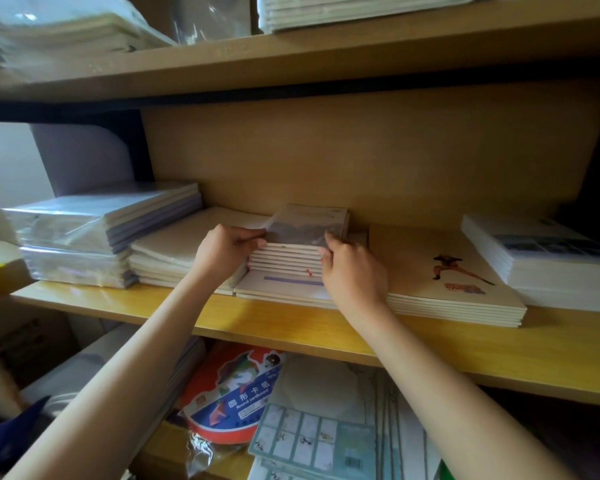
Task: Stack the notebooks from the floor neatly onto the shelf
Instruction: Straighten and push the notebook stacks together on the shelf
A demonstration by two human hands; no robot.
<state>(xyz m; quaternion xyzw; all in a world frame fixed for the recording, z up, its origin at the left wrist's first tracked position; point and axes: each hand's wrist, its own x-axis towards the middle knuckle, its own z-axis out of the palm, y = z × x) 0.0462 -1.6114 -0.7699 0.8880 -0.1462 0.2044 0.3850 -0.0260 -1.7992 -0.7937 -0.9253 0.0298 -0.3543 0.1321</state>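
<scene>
Lower level, nearest: round cardboard pack (229,407) and a gridded sheet (305,441), loose among other paper. Both forearms reach up over the front edge of the shelf (326,334).

Left hand (227,252): fingers curled, pinching the top left corner of the small notebook stack (291,259) through its clear wrap. Right hand (352,268): fingers curled round the stack's right edge. Neither hand is spread wide; both grip the same stack.

That stack sits mid-shelf on top of a wider flat stack (281,289) (purple stripe on the cover), set back from its front edge.

Neighbours:
- cream stack (174,254) just left
- wrapped stacks (94,233) further left
- figure-print stack (447,282) just right
- white stack (541,258) far right

Behind: plain back panel (361,157). Upper shelf (291,60) carries more wrapped packs, too blurred to read.
</scene>
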